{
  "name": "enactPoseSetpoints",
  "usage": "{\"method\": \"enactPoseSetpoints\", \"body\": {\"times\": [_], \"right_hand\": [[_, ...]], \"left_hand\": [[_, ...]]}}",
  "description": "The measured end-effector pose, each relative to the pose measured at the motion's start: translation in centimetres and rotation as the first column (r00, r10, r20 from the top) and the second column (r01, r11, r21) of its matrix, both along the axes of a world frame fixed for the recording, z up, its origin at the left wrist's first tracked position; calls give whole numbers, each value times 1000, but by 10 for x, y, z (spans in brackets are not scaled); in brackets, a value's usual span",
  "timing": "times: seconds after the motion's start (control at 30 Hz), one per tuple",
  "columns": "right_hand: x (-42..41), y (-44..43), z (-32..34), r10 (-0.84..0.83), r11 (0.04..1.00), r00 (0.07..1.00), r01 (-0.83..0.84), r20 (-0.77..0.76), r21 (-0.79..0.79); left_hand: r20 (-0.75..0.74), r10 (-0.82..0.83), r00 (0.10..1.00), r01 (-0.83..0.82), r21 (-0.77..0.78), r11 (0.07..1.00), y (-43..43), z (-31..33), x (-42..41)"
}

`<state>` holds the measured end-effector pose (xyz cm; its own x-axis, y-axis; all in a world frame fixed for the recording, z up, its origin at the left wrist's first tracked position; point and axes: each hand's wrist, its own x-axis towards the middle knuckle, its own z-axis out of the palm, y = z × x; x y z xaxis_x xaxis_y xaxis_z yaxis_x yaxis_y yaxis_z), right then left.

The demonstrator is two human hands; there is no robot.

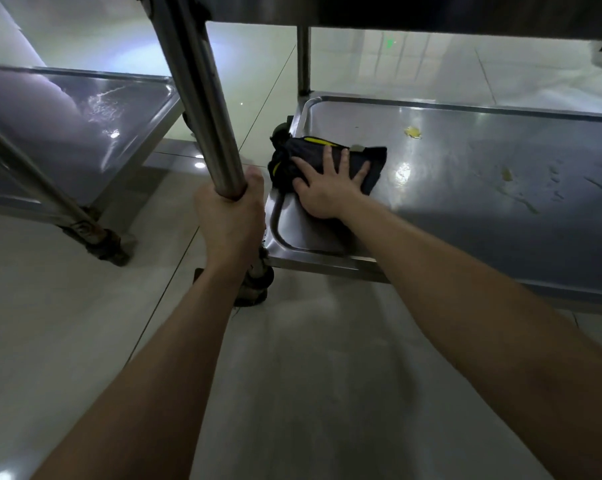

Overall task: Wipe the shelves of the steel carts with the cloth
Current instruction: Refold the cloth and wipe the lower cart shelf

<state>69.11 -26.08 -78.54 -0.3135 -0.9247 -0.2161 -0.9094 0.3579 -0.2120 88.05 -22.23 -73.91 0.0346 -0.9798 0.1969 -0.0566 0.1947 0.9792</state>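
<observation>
A dark cloth (303, 151) with a yellow stripe lies bunched at the left end of the lower steel shelf (466, 161) of the cart on the right. My right hand (327, 188) presses flat on it, fingers spread and straight. My left hand (230, 216) grips the cart's near upright steel post (202, 98) just above the shelf corner. Yellowish bits (413, 132) and smeared wet marks (521, 192) sit on the shelf to the right of the cloth.
A second steel cart's lower shelf (95, 112) stands to the left, its leg and caster (102, 240) near the floor. The upper shelf's underside (396, 12) hangs overhead. A caster (254, 289) sits under the gripped post. Glossy tiled floor surrounds both carts.
</observation>
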Motion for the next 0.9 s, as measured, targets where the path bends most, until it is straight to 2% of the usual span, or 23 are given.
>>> {"method": "enactPoseSetpoints", "body": {"times": [0.17, 0.27, 0.5, 0.6, 0.7, 0.9], "right_hand": [[44, 104, -13, 79, 991, 996, -75, 29, -112], [47, 126, -17, 67, 992, 996, -61, 59, -107], [-1, -10, 0, -76, 997, 995, 78, 59, -26], [-10, -31, -1, -88, 996, 995, 89, 46, -2], [4, -4, -8, -45, 998, 999, 46, 18, -31], [45, 114, -19, 107, 986, 994, -107, -5, -127]], "left_hand": [[24, 0, 1000, 0, -4, 1000, -1, -1, -2], [22, -4, 1000, 4, -7, 1000, -3, -3, -2], [-12, 0, 1000, 0, 4, 1000, -5, -5, 0], [1, -8, 1000, 8, 18, 1000, -4, -4, 0], [2, -28, 1000, 28, 49, 998, -4, -2, 1], [19, -52, 998, 50, 96, 994, -5, -2, 1]]}}
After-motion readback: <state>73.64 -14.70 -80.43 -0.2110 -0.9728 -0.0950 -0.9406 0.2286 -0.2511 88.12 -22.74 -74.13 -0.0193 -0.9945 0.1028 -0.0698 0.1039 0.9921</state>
